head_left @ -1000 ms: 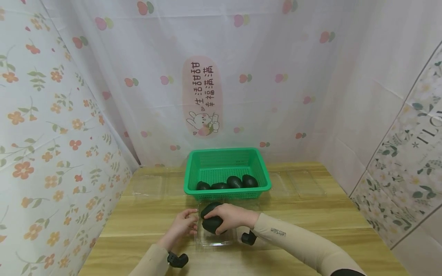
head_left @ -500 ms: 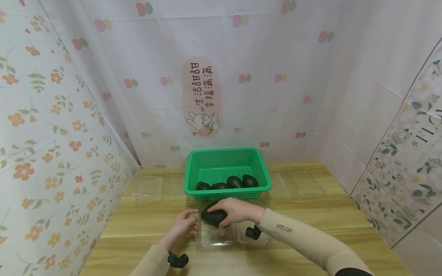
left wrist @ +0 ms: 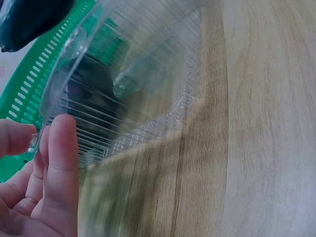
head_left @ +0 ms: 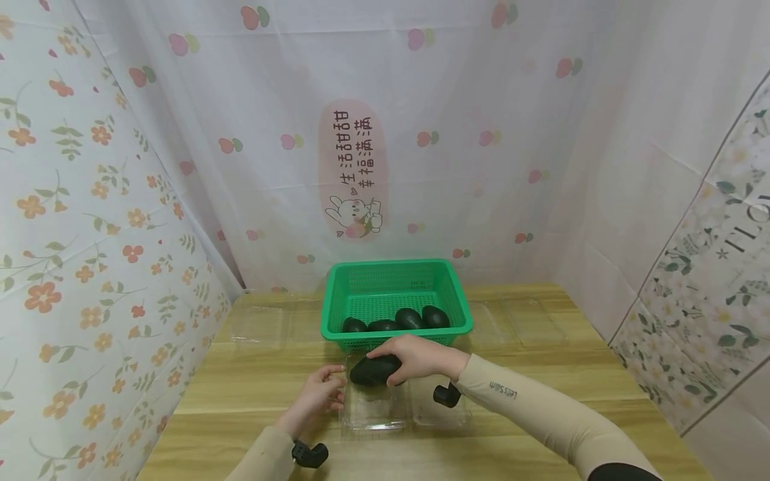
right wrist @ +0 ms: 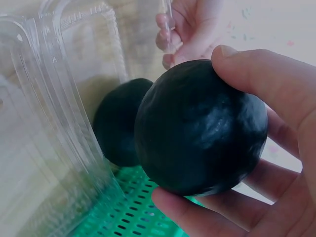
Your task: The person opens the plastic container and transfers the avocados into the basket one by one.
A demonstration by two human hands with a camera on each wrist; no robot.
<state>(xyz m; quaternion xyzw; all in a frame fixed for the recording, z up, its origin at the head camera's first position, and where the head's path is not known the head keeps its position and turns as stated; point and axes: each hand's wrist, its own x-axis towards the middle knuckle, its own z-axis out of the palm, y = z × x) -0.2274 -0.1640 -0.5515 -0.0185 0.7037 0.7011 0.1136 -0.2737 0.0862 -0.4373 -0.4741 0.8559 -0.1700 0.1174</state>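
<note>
A clear plastic clamshell box (head_left: 377, 415) lies on the table with its lid folded out to the right. My left hand (head_left: 315, 395) pinches the box's left edge between thumb and fingers, as the left wrist view shows. Over the far end of the box, my right hand (head_left: 418, 357) holds a dark avocado (right wrist: 197, 128), thumb on one side and fingers on the other. A second avocado (left wrist: 91, 98) sits inside the box, seen through its wall; in the head view the held one largely covers it.
Just behind the box stands a green perforated basket (head_left: 333, 294) with several avocados (head_left: 409, 318) along its near side. More clear plastic boxes lie on the wooden table, one at the back left (head_left: 259, 325) and others at the back right (head_left: 534, 321). Patterned cloth surrounds the table.
My right hand has moved away from me and slightly right with the avocado, from the middle of the box toward its far end. The left hand stays at the box's edge.
</note>
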